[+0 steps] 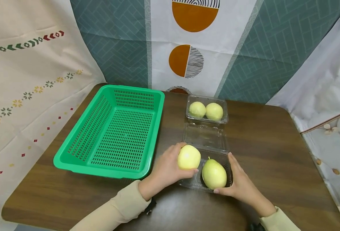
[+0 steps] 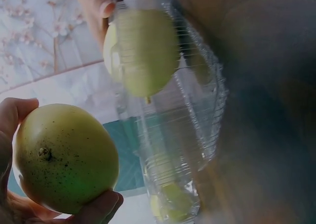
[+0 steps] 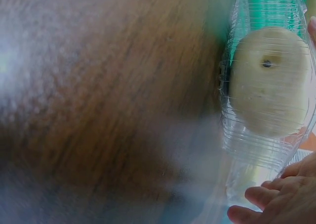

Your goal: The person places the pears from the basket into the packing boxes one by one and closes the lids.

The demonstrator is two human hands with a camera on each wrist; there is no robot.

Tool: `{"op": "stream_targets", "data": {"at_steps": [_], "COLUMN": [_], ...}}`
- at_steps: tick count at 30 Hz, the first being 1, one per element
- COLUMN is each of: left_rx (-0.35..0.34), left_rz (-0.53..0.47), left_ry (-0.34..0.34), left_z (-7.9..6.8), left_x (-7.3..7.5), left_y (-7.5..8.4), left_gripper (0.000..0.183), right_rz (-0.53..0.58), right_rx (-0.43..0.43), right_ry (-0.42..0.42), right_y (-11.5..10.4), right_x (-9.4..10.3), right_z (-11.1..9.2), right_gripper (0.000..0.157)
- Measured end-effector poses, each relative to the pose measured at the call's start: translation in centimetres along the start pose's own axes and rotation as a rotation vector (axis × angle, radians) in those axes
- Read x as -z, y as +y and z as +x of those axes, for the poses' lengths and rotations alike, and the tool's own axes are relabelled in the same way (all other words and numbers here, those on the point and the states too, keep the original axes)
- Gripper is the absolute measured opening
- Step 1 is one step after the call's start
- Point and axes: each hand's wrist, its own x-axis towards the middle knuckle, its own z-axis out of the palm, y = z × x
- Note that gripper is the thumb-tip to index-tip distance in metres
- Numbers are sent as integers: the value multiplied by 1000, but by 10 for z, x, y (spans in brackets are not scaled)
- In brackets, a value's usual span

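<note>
My left hand (image 1: pixel 166 167) grips a yellow-green pear (image 1: pixel 189 157), thumb on its near side and fingers round the left and far sides. In the left wrist view this pear (image 2: pixel 66 157) shows its speckled blossom end. The pear is over the left part of a clear plastic clamshell box (image 1: pixel 190 183). Another pear (image 1: pixel 214 175), stem toward the far side, lies in the box's right part. Along the box's right side spreads my right hand (image 1: pixel 242 185), thumb at the near edge and fingertips by the far corner. In the right wrist view its fingers (image 3: pixel 264 197) look loosely extended.
A green perforated basket (image 1: pixel 152 134) stands to the left. The clamshell's lid (image 1: pixel 205 136) lies folded back on the far side. Behind it sits a second clear box (image 1: pixel 224 118) with two pears (image 1: pixel 214 111). Patterned cloth hangs behind the wooden table (image 1: pixel 276 154) and at both sides.
</note>
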Motion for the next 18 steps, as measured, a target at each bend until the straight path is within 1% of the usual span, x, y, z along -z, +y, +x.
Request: {"op": "stream_targets", "data": {"at_steps": [5,15,18], "left_rx": [-26,-95,-129], "left_rz": [54,97,104], "left_ry": [-22,-47,-47], "left_z": [-1,-1,0], "left_x": [-7,-13,-15], "left_y": [-4,-7,-8], "left_gripper": [79,75,76], "right_rz": [3,4,7], "right_rx": [-1,-3,-6], "right_ry": [7,9,13], "right_y": [0,-1,-1], "right_x": [-1,-1,-3], "right_z": [0,0,0], "right_gripper": [134,133,133]}}
